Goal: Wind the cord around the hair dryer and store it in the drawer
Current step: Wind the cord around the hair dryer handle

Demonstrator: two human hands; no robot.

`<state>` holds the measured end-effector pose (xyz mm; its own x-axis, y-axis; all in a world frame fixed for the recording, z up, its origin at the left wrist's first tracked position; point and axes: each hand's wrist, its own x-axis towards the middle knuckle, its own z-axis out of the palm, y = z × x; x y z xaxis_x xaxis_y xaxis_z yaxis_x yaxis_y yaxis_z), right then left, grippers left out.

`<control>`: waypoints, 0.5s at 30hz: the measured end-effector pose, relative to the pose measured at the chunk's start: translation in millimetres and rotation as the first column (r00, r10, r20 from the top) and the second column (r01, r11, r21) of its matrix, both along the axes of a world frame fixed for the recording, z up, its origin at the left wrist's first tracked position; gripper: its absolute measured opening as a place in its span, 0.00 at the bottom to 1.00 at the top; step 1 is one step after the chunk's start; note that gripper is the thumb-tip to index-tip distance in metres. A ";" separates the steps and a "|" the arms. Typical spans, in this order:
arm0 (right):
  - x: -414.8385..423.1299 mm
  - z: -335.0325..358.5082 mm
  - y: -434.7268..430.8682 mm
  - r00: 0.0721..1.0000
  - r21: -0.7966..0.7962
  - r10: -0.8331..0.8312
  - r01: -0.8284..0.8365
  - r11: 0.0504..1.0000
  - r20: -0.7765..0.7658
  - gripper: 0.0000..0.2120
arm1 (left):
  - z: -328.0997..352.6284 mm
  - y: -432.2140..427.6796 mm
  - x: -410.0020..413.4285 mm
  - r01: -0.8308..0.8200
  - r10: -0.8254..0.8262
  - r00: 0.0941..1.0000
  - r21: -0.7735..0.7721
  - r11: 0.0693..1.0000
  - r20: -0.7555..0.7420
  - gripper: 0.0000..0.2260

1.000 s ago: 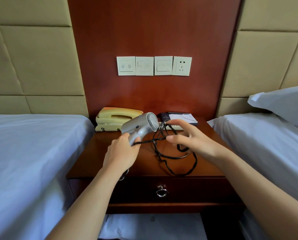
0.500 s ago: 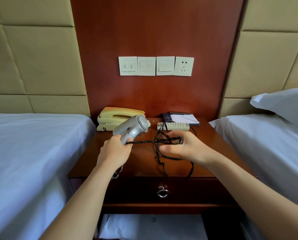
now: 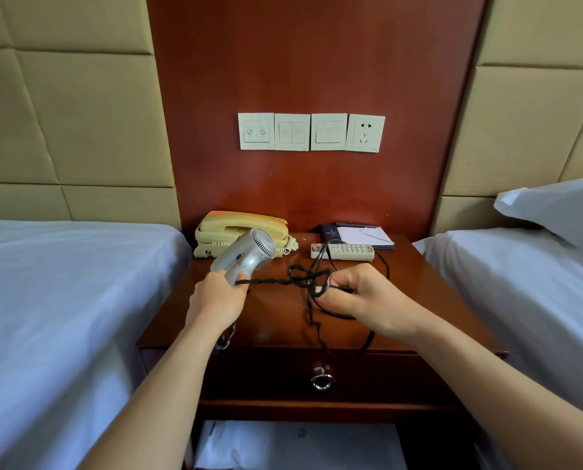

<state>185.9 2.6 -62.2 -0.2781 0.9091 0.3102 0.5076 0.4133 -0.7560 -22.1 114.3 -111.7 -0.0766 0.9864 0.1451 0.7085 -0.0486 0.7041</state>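
Hands (image 3: 215,300) apart, cord (image 3: 269,281) taut between.

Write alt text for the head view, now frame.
A person's left hand grips a silver hair dryer by its handle above a wooden nightstand while the right hand holds a loose tangle of its black cord. The drawer below is closed; a telephone and remote sit at the back.

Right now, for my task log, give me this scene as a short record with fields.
left hand: grips the hair dryer by its handle
right hand: pinches the tangled cord
cord: unwound, stretched between the hands, loops hanging past the nightstand front edge
drawer: closed
back of nightstand: telephone, remote, notepad
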 end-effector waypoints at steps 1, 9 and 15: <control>1.0 0.0 1.3 1.000 0.007 0.000 0.000 1.000 -0.006 0.21 | 0.2 0.5 0.6 -0.001 0.001 1.000 0.002 1.000 0.004 0.19; 9.9 1.5 2.0 0.996 -0.093 0.077 -0.080 0.992 -0.033 0.22 | 2.5 2.9 -0.6 -0.063 0.064 0.997 0.047 0.997 -0.034 0.20; 21.8 9.8 -1.2 0.987 -0.063 -0.007 -0.003 0.998 -0.163 0.21 | 0.9 2.1 -9.2 -0.125 0.126 0.991 0.044 0.991 -0.042 0.21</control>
